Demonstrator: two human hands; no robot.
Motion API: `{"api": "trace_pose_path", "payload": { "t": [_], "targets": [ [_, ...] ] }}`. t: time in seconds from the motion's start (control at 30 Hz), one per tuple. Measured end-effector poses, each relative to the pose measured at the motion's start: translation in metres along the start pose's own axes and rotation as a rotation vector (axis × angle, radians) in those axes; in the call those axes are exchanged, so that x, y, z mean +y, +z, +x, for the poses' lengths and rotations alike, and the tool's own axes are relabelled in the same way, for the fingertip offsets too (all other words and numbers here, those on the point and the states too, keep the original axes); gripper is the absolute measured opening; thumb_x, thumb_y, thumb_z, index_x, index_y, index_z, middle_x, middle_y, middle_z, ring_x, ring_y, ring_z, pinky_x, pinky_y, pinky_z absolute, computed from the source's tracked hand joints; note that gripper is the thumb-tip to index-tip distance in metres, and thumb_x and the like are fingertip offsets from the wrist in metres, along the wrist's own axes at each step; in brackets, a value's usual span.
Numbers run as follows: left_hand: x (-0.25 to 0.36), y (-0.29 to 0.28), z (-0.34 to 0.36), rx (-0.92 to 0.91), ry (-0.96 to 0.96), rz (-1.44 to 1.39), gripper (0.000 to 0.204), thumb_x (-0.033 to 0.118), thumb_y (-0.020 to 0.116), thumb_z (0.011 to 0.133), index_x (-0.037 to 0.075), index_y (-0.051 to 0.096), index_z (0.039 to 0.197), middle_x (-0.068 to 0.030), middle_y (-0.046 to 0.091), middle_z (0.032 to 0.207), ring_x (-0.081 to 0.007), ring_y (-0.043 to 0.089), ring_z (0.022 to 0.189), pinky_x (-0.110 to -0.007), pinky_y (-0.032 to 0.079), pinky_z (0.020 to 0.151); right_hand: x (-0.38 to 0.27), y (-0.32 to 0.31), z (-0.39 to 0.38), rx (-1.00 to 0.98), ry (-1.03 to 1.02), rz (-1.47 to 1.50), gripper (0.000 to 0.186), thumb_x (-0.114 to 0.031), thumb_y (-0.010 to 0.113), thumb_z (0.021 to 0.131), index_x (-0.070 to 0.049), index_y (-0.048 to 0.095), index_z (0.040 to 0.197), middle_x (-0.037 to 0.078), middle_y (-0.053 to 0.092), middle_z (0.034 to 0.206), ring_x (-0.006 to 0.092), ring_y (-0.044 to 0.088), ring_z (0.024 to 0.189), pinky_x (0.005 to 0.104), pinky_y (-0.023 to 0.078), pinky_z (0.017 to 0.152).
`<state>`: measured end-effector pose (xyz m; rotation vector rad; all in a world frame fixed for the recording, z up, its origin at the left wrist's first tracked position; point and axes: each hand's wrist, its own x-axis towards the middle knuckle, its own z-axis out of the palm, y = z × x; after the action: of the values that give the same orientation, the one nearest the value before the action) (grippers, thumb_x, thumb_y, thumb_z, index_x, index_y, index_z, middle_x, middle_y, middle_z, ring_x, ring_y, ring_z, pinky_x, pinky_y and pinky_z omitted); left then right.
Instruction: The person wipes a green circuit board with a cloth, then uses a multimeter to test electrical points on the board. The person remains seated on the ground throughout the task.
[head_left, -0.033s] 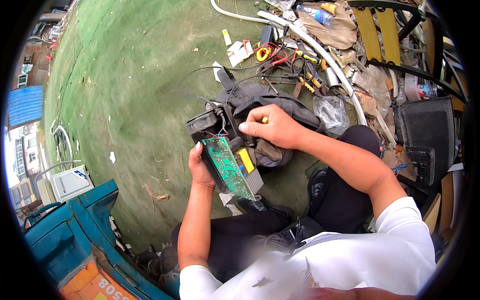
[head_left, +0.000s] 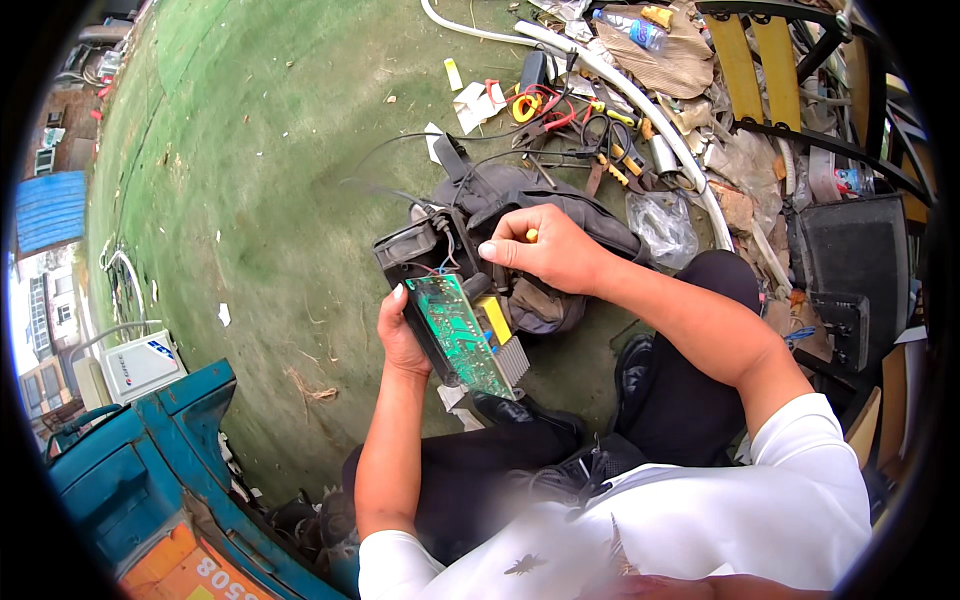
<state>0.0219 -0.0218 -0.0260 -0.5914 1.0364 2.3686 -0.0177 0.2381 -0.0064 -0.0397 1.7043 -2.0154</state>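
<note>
My left hand (head_left: 402, 335) grips the edge of a black-cased device with a green circuit board (head_left: 458, 335) exposed, a yellow component (head_left: 494, 318) and a ribbed metal heatsink (head_left: 510, 358) beside the board. Wires run from the board into a black housing (head_left: 405, 240) at its upper end. Just right of that housing, my right hand (head_left: 540, 248) is closed around a small tool with a yellow handle (head_left: 532, 235); its working end is hidden. The device rests at the front left of a dark grey bag (head_left: 620, 230) on the green floor.
Pliers and cutters (head_left: 615, 165) lie among cables beyond the bag, beside white hoses (head_left: 700, 180). A plastic bag (head_left: 660, 225), debris and a black panel (head_left: 845, 260) sit at the right. A teal machine (head_left: 150, 450) and white box (head_left: 140, 365) occupy the lower left.
</note>
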Motion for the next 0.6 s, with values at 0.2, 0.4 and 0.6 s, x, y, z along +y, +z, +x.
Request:
{"api": "trace_pose_path", "payload": {
  "t": [0.2, 0.4, 0.6],
  "targets": [
    [-0.005, 0.007, -0.003, -0.07, -0.058, 0.125, 0.058, 0.043, 0.062, 0.088, -0.003, 0.062, 0.123, -0.0185, 0.071, 0.113, -0.0296, 0.07, 0.101, -0.043, 0.058, 0.091, -0.011, 0.001, -0.004, 0.046, -0.044, -0.063, 0.021, -0.019, 0.081, 0.088, 0.001, 0.075, 0.087, -0.002, 0.067, 0.074, 0.003, 0.054, 0.069, 0.0244, 0.044, 0.06],
    [-0.012, 0.006, -0.005, -0.076, -0.085, 0.176, 0.057, 0.041, 0.06, 0.09, -0.003, 0.061, 0.126, -0.0167, 0.071, 0.116, -0.0278, 0.07, 0.104, -0.041, 0.056, 0.095, -0.017, 0.0, -0.008, -0.023, 0.077, -0.179, 0.022, -0.018, 0.08, 0.088, 0.004, 0.076, 0.092, 0.001, 0.069, 0.072, 0.0046, 0.056, 0.065, 0.0248, 0.046, 0.058],
    [-0.01, 0.006, -0.003, -0.076, -0.093, 0.213, 0.057, 0.04, 0.06, 0.089, -0.003, 0.061, 0.127, -0.0162, 0.07, 0.117, -0.0274, 0.07, 0.106, -0.041, 0.055, 0.097, -0.011, 0.007, -0.01, 0.021, 0.152, -0.039, 0.02, -0.014, 0.076, 0.09, 0.005, 0.075, 0.096, 0.002, 0.067, 0.073, 0.0053, 0.058, 0.065, 0.0246, 0.048, 0.058]
  ]
}}
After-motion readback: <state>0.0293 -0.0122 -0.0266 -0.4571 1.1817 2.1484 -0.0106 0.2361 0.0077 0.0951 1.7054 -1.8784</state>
